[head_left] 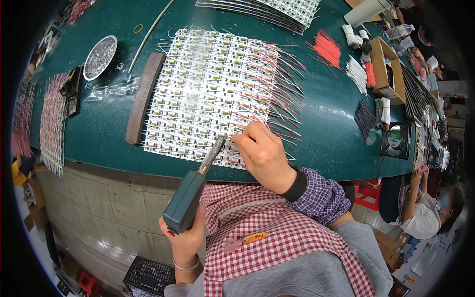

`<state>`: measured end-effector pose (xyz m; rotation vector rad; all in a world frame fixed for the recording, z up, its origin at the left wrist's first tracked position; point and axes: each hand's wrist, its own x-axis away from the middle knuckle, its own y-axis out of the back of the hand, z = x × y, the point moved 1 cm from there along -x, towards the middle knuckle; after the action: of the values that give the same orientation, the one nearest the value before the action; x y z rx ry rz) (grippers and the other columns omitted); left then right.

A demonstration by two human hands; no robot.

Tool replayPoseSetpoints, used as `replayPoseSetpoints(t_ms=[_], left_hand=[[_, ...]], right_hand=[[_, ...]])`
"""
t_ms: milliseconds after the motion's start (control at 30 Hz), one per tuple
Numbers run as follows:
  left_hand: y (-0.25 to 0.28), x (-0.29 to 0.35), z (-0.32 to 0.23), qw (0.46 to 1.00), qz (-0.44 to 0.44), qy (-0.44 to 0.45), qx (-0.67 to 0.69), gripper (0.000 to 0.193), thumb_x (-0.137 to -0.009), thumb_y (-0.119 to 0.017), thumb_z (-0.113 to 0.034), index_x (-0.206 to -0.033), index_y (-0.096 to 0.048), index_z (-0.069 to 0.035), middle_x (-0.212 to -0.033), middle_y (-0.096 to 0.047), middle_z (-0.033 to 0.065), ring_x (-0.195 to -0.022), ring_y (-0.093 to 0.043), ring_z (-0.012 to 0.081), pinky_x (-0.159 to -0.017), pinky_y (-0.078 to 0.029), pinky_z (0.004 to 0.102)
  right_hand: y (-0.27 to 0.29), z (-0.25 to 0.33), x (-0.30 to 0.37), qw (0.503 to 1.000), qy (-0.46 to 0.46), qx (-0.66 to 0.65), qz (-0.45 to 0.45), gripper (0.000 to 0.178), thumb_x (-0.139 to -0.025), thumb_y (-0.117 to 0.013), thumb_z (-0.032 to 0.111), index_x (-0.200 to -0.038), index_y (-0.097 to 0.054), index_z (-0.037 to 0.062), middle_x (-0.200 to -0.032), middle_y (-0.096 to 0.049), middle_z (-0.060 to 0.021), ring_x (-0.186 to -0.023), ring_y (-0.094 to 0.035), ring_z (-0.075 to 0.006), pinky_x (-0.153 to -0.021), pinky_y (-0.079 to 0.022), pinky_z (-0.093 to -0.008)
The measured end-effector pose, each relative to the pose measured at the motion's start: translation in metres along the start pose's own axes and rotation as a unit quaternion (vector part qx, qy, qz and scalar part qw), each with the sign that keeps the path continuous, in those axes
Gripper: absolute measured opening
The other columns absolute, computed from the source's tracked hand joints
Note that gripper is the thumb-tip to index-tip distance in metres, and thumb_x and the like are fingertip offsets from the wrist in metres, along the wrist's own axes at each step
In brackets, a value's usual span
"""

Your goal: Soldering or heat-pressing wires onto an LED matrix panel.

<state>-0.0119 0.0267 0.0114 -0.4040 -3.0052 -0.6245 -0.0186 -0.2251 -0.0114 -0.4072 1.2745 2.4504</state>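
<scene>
My left hand (187, 240) is wrapped round the dark green handle of a soldering gun (184, 203). The gun's metal tip points up and right, at the lower part of a white sheet of circuit boards (190, 94). Rows of small components and thin wires cover this sheet. Just right of the tip, my right hand (264, 156) rests over the boards with thumb and forefinger pinched on a thin wire, mostly hidden by the fingers. Red and white wires (284, 94) stick out from the sheet's right side.
A brown bar (144, 99) lies along the sheet's left edge. Further left are a metal bowl (100, 58) and another wired sheet (53, 121). Red wires (326, 48), white wires (356, 74), a cardboard box (388, 74) and a solder spool (396, 138) sit right. Another person (420, 213) works there.
</scene>
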Motion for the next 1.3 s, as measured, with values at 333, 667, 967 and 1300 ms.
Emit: replayPoseSetpoints(t_ms=[333, 667, 967, 1300], left_hand=[[0.009, 0.003, 0.008, 1.000, 0.008, -0.015, 0.014, 0.023, -0.085, -0.073, 0.008, -0.107, -0.067, 0.007, -0.086, -0.067, 0.0055, -0.060, -0.056, 0.0087, -0.052, -0.042, 0.0238], [0.008, 0.006, 0.000, 0.997, -0.044, 0.035, 0.059, 0.029, -0.079, -0.082, -0.001, -0.105, -0.072, 0.009, -0.096, -0.075, 0.0135, -0.078, -0.071, 0.0185, -0.069, -0.056, 0.0294], [0.012, 0.013, 0.013, 0.998, -0.014, -0.049, 0.041, 0.036, -0.086, -0.069, 0.014, -0.120, -0.066, 0.008, -0.100, -0.067, 0.0101, -0.064, -0.056, 0.0083, -0.052, -0.042, 0.0226], [0.012, 0.017, 0.001, 0.996, -0.050, 0.040, 0.060, 0.029, -0.080, -0.081, 0.002, -0.106, -0.071, 0.011, -0.095, -0.075, 0.0144, -0.079, -0.071, 0.0178, -0.069, -0.055, 0.0290]], right_hand=[[0.001, 0.003, -0.002, 1.000, 0.006, 0.015, 0.005, 0.026, -0.072, -0.065, -0.006, -0.098, -0.065, -0.0004, -0.088, -0.051, -0.0106, -0.081, -0.056, -0.0274, -0.070, -0.050, -0.0385], [-0.001, 0.002, -0.001, 1.000, 0.004, 0.020, -0.002, 0.026, -0.072, -0.064, -0.007, -0.097, -0.066, 0.0005, -0.087, -0.051, -0.0101, -0.080, -0.056, -0.0275, -0.069, -0.050, -0.0384], [0.034, 0.012, 0.005, 0.999, -0.015, 0.036, -0.011, 0.022, -0.074, -0.069, -0.006, -0.094, -0.067, 0.0007, -0.083, -0.052, -0.0091, -0.077, -0.059, -0.0264, -0.064, -0.050, -0.0366], [0.034, 0.034, 0.002, 0.999, 0.021, -0.027, -0.030, 0.021, -0.078, -0.074, -0.005, -0.097, -0.068, 0.0001, -0.081, -0.053, -0.0085, -0.072, -0.057, -0.0256, -0.061, -0.048, -0.0357]])
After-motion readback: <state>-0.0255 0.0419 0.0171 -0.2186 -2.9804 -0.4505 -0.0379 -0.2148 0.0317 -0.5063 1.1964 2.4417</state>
